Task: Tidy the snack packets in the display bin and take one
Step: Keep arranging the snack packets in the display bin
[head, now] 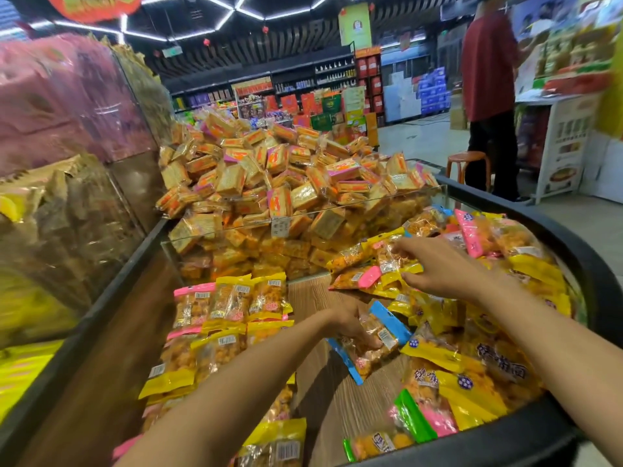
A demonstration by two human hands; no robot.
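Snack packets [232, 308] lined in neat rows at the left of the display bin [573, 237], loose heap at the right, bare wood floor between. Best done by lifting one packet at a time and laying it flat beside the rows, label up. Left hand [350, 320] curled onto a blue-edged packet [377, 335] at the heap's near edge. Right hand [438, 267] farther back, fingers spread and relaxed over yellow packets, gripping nothing evident.

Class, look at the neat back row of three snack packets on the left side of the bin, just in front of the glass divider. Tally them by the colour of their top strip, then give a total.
Pink-topped packet: 1
Yellow-topped packets: 2
Total: 3
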